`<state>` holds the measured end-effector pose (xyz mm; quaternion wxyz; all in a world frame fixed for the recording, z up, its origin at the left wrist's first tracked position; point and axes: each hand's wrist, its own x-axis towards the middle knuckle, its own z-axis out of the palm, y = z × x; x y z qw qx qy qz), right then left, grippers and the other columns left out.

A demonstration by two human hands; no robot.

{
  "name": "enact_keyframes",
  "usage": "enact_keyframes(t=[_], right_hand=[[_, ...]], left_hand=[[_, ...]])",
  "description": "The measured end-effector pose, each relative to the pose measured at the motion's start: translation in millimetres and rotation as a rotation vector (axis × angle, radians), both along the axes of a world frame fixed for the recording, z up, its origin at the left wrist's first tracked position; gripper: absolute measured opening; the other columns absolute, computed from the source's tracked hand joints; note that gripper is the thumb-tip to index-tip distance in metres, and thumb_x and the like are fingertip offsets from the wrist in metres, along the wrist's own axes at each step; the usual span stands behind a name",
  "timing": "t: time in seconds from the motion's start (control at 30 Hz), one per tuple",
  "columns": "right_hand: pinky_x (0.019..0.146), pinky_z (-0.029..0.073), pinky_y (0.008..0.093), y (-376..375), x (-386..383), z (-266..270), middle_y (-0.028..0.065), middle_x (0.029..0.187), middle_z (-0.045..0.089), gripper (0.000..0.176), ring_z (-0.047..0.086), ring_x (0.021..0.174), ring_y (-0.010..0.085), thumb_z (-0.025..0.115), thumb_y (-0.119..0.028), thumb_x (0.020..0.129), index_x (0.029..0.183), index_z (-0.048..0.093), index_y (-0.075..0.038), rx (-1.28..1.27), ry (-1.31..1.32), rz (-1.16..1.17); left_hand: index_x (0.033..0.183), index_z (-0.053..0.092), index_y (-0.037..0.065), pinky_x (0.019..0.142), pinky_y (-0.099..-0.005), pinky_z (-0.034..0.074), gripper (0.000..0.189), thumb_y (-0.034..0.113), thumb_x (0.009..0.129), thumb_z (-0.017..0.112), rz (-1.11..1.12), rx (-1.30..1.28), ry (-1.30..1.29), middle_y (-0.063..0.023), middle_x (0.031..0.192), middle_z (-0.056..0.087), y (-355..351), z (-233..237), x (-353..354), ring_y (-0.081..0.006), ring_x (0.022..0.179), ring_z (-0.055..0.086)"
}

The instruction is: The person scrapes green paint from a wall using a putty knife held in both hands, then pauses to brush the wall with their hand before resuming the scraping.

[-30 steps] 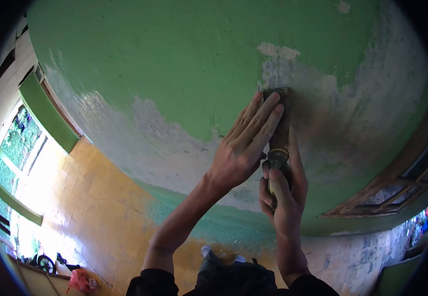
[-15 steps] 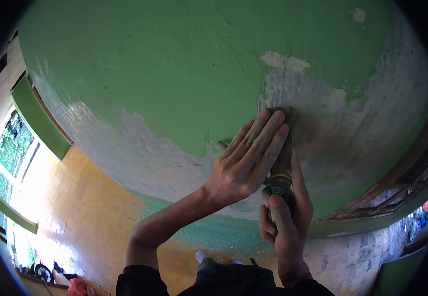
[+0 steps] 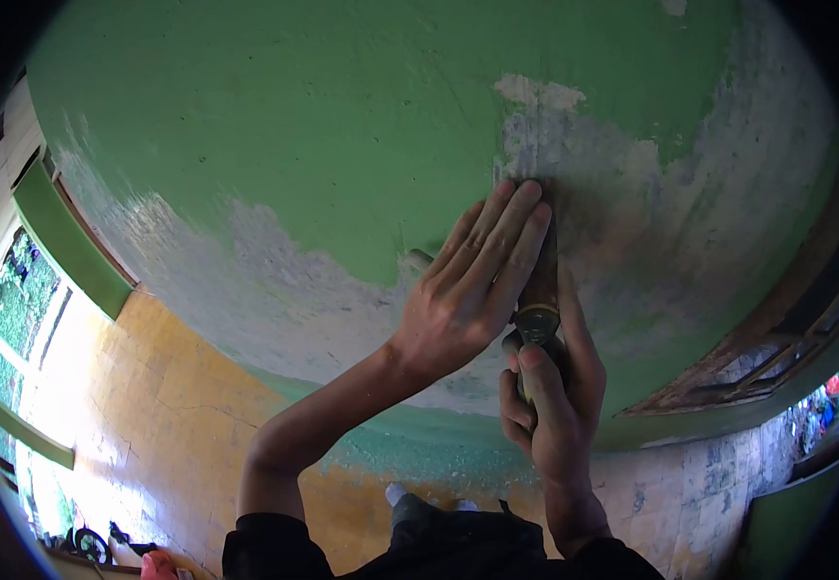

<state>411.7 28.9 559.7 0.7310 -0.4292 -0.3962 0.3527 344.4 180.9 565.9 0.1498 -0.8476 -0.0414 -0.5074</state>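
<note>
A scraper with a dark, worn blade (image 3: 541, 277) and a dark handle lies against a green painted wall (image 3: 274, 126). My right hand (image 3: 563, 411) grips its handle from below, thumb on top and index finger stretched along the blade's side. My left hand (image 3: 453, 309) lies flat across the blade with fingers straight, its fingertips near the upper end, and the thumb out to the left. Greyish-white plaster (image 3: 622, 213) shows through around the blade where paint is gone. The blade's working edge is mostly hidden under my left fingers.
Paint flakes (image 3: 419, 459) are scattered along the wall's foot on a yellowish tiled floor (image 3: 178, 377). A wooden-framed opening (image 3: 729, 372) sits low at the right. At the left are a green post (image 3: 76, 237) and a bright opening; a red bag (image 3: 159, 565) lies at the lower left.
Both hands and the scraper have slid slightly up the wall. The whole view has shifted a little, so the wall patches appear higher and further left. The grip looks the same.
</note>
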Motion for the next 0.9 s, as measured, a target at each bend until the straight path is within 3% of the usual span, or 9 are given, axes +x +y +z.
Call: enact_keyframes(t=[0.13, 0.23, 0.33, 0.9], right_hand=[[0.035, 0.025, 0.0195, 4, 0, 5, -0.0003, 0.077, 0.050, 0.073, 0.037, 0.044, 0.0019, 0.051, -0.013, 0.095, 0.162, 0.023, -0.007, -0.007, -0.026, 0.013], [0.039, 0.031, 0.0215, -1, -2, 10, -0.0010, 0.067, 0.051, 0.066, 0.039, 0.046, 0.0022, 0.043, -0.003, 0.098, 0.161, 0.021, 0.000, -0.004, -0.056, 0.017], [0.040, 0.031, 0.0214, 2, 0, 2, -0.0016, 0.064, 0.050, 0.066, 0.038, 0.046, 0.0021, 0.043, -0.004, 0.099, 0.161, 0.022, -0.001, -0.005, -0.039, 0.010], [0.039, 0.032, 0.0207, 5, 1, 1, -0.0005, 0.072, 0.054, 0.065, 0.040, 0.048, 0.0018, 0.045, -0.003, 0.099, 0.161, 0.023, -0.002, 0.049, -0.058, 0.045]], left_hand=[[0.140, 0.052, -0.010, 0.109, -0.0515, 0.048, 0.053, 0.003, 0.090, 0.064, 0.027, 0.025, -0.014, -0.0269, 0.143, 0.055, 4, 4, 0, -0.0409, 0.134, 0.055], [0.140, 0.052, -0.010, 0.110, -0.0498, 0.047, 0.055, 0.001, 0.087, 0.062, 0.028, 0.011, 0.007, -0.0258, 0.147, 0.051, 3, 6, -2, -0.0394, 0.137, 0.052], [0.140, 0.051, -0.011, 0.110, -0.0497, 0.047, 0.055, 0.000, 0.087, 0.061, 0.034, 0.016, -0.010, -0.0257, 0.148, 0.051, 2, -5, 0, -0.0396, 0.138, 0.051], [0.140, 0.050, -0.012, 0.112, -0.0497, 0.047, 0.055, 0.001, 0.087, 0.062, 0.123, 0.114, 0.008, -0.0270, 0.146, 0.051, 6, 4, -4, -0.0395, 0.136, 0.052]])
